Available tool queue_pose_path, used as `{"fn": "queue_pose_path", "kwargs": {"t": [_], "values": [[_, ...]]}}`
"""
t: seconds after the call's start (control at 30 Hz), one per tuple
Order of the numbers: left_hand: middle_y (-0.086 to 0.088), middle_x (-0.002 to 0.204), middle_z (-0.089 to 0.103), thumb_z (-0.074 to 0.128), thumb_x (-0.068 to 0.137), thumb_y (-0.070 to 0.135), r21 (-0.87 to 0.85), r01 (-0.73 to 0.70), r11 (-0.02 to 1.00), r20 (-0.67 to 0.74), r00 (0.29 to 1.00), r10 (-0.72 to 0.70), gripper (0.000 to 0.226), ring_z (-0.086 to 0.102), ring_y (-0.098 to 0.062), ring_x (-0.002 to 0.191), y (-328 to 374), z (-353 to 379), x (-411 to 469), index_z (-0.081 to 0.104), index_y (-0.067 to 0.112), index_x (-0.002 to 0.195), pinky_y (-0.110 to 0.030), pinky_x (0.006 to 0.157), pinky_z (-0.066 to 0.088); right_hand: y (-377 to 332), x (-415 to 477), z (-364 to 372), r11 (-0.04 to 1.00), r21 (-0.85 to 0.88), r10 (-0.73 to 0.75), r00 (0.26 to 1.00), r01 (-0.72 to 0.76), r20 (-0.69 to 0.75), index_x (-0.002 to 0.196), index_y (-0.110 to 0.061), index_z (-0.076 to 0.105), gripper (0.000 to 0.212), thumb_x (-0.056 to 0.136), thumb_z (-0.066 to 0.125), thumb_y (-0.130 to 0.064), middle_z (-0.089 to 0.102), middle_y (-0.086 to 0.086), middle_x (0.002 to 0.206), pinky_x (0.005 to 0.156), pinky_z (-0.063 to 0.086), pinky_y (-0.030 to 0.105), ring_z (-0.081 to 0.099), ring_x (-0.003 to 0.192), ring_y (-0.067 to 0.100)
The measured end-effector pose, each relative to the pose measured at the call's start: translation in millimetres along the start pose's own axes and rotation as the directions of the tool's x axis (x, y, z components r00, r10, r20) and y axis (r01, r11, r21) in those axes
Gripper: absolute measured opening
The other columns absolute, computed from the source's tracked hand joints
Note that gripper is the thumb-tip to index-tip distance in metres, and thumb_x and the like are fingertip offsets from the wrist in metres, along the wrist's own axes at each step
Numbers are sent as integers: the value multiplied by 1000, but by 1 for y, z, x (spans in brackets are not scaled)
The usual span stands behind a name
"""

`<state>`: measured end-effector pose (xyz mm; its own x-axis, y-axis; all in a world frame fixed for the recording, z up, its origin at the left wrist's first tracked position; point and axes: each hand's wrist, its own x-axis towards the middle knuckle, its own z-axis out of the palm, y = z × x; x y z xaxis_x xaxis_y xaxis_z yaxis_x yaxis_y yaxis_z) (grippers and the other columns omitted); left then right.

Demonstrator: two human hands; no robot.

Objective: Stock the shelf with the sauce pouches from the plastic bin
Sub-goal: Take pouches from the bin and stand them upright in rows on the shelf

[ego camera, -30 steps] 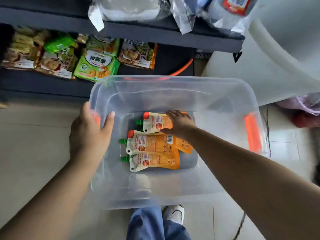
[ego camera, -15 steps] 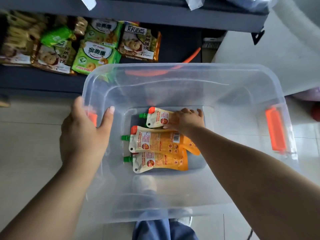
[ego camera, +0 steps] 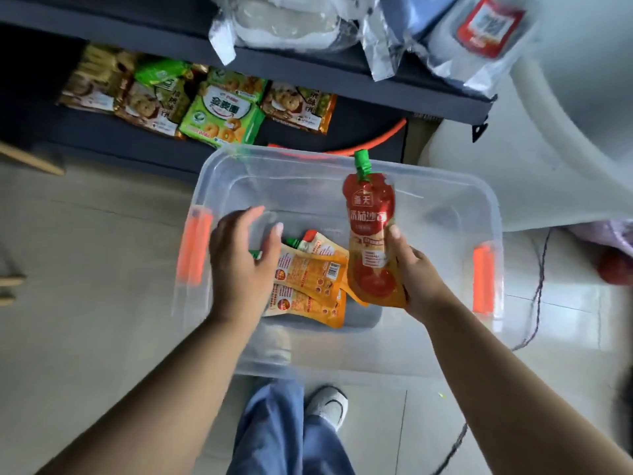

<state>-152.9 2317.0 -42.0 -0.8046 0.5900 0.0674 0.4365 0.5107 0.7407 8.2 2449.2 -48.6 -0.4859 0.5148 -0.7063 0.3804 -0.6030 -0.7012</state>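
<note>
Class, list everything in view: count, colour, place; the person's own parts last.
plastic bin: one, clear with orange handles, on the floor
red pouch: one, red with green cap, upright above the bin
orange pouches: three visible, orange, overlapping on the bin's bottom
snack packets: several, green and brown, lower shelf
silvery bags: several, silver, upper shelf
hose: one, orange, behind the bin
left grip: one, open, over the orange pouches
right grip: one, holds the red pouch's lower part
</note>
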Motion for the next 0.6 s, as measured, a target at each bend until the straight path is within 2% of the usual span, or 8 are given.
{"fn": "queue_pose_path", "kwargs": {"t": [0.03, 0.1, 0.13, 0.2, 0.27, 0.33, 0.53, 0.6], "values": [[-18, 106, 62, 54, 84, 32, -48, 61, 997, 71, 996, -58, 42, 52, -19, 102, 5, 12, -6, 61, -2, 108, -17, 91, 36, -1, -9, -2, 996, 83, 9, 1000, -10, 13, 103, -15, 65, 60, 71, 43, -60, 68, 14, 106, 85, 53, 41, 66, 95, 29], [-20, 115, 61, 58, 87, 31, -54, 336, 940, 194, 927, -320, 43, 56, -27, 108, 0, 39, -10, 58, -1, 115, -26, 92, 41, 1, -18, -8, 981, 189, 42, 999, -46, 23, 117, -14, 60, 69, 74, 38, -63, 68, 13, 111, 89, 52, 43, 65, 102, 28], [-21, 120, 59, 57, 87, 34, -19, 523, 852, 227, 832, -506, 47, 55, -31, 111, -9, 53, -11, 55, -1, 119, -31, 93, 42, 1, -22, -12, 972, 227, 46, 998, -54, 43, 121, -15, 58, 70, 75, 36, -62, 69, 10, 111, 88, 53, 42, 66, 101, 25], [-20, 126, 53, 55, 85, 48, 73, 835, 545, 223, 519, -825, 65, 53, -34, 113, -26, 75, -12, 46, -1, 126, -34, 92, 44, -1, -26, -17, 972, 226, 46, 996, -63, 79, 119, -19, 58, 66, 75, 38, -63, 71, 7, 107, 82, 56, 38, 69, 95, 21], [-12, 119, 48, 55, 80, 58, 19, 958, 287, 238, 274, -932, 75, 52, -32, 105, -42, 93, -15, 41, 1, 128, -36, 89, 47, 3, -24, -25, 985, 167, 36, 998, -45, 57, 108, -22, 61, 49, 77, 50, -57, 71, 4, 100, 74, 58, 30, 71, 84, 15], [-7, 111, 43, 56, 77, 62, -39, 970, 239, 272, 241, -932, 76, 50, -30, 99, -59, 109, -15, 43, 6, 125, -41, 92, 49, 7, -20, -30, 991, 132, -4, 1000, 3, 2, 95, -23, 61, 27, 76, 56, -42, 70, 0, 89, 65, 58, 22, 70, 71, 8], [-12, 136, 48, 47, 55, 82, 159, 908, 388, 426, 291, -856, 107, 49, -36, 121, -102, 163, 7, 40, 11, 134, -50, 100, 42, 30, -7, -46, 994, 97, -45, 995, 53, -89, 90, -22, 62, 35, 63, 59, -43, 70, 1, 90, 76, 57, 30, 69, 82, 17], [-14, 141, 41, 29, 29, 100, 280, 871, 405, 343, 303, -889, 136, 41, -39, 127, -138, 191, 11, 32, 21, 139, -54, 103, 36, 36, -6, -50, 993, 104, -53, 995, 62, -90, 88, -22, 61, 32, 64, 59, -43, 70, -1, 89, 74, 57, 29, 69, 80, 15]]}}
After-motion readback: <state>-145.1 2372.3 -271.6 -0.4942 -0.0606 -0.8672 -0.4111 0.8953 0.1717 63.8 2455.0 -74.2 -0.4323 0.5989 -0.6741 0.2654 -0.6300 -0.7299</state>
